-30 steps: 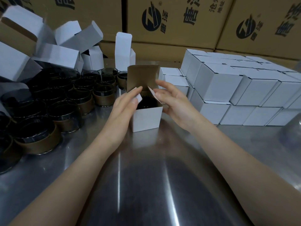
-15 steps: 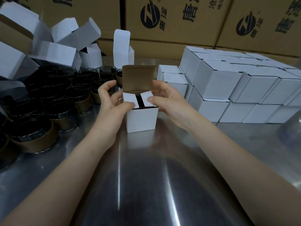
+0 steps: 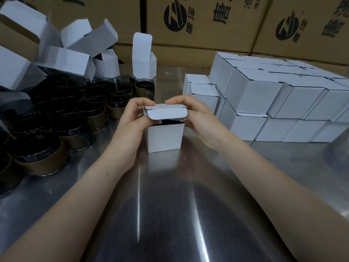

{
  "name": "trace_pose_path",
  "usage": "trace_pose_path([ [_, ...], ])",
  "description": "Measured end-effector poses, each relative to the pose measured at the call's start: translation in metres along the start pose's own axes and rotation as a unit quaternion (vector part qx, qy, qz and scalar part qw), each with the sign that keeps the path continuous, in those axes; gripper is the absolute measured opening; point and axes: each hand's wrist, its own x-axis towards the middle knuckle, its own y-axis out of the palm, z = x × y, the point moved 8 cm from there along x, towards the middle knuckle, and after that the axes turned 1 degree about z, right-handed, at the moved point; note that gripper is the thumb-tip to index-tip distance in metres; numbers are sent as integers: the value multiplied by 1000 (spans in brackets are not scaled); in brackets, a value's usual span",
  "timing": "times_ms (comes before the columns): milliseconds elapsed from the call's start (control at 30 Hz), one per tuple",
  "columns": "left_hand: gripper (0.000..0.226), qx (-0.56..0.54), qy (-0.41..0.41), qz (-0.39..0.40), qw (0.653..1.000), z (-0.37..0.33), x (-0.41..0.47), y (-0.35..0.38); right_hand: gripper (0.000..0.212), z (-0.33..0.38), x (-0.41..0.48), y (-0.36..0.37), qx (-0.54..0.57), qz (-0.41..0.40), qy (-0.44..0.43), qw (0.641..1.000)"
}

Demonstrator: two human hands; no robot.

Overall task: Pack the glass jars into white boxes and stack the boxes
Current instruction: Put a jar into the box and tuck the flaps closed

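Brown cartons [image 3: 207, 35] form the back wall; each carries a round black logo [image 3: 174, 17] and large black Chinese characters, of which 唐 can be read while the smaller print is too blurred and cropped to make out. A steel table [image 3: 170, 214] fills the foreground. On its right side, closed boxes [image 3: 283, 95], plain white, stand packed together in two layers. At far left, open boxes [image 3: 69, 61] lie heaped at angles, with one upright just behind the jars, its lid raised. Jars [image 3: 62, 114] of dark glass, each with a brown band round its lower part, stand crowded together on the left of the table. At centre, between jars and closed boxes, a single box [image 3: 165, 137] stands on the table, its lid [image 3: 165, 108] folded over the top and the tuck flap hanging outside the front wall; a jar [image 3: 170, 121] shows dark in the gap below. The left hand [image 3: 130, 125] and right hand [image 3: 200, 118] pinch the lid's two ends, fingers curled over the top, thumbs at the front.
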Motion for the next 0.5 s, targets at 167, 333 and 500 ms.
trace_pose_path([
  [167,27,-6,-25,-18,1000,5,1,-4,38,-3,1,-3,-7,-16,11,1000],
  [333,32,-53,-43,-25,997,7,-2,-5,38,-5,2,-4,-3,-12,27,1000],
  [500,21,-68,-43,-4,997,9,-1,-3,20,-5,-2,-2,-68,46,16,997],
])
